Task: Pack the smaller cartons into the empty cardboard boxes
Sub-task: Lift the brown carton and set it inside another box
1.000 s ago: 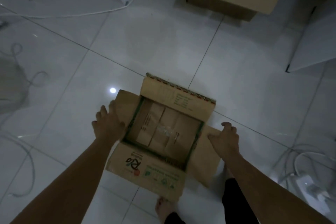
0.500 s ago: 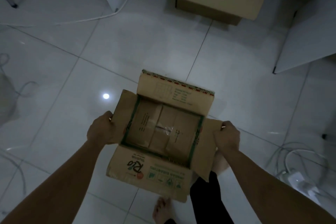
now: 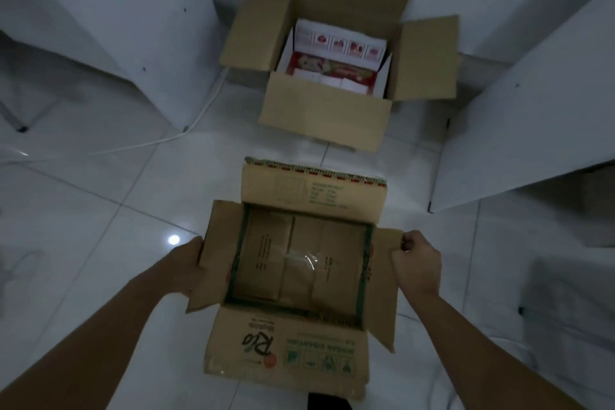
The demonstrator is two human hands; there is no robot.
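Note:
An open, empty cardboard box (image 3: 286,356) with green print and the word "Rio" is held in front of me above the white tiled floor. My left hand (image 3: 188,260) grips its left flap and is partly hidden behind it. My right hand (image 3: 417,260) is closed on the edge of its right flap. Only taped bottom flaps show inside. Farther ahead a second open cardboard box (image 3: 319,113) stands on the floor, with red and white smaller cartons (image 3: 336,65) inside.
White panels (image 3: 109,17) lean at the left and a white panel (image 3: 529,103) at the right, leaving a corridor to the far box. A white cable (image 3: 186,130) runs across the floor at the left. More cables lie at the lower right.
The view has tilted up and forward, so the far box now shows fully, open with cartons inside. Both hands keep their hold on the flaps of the near box, which has moved toward it.

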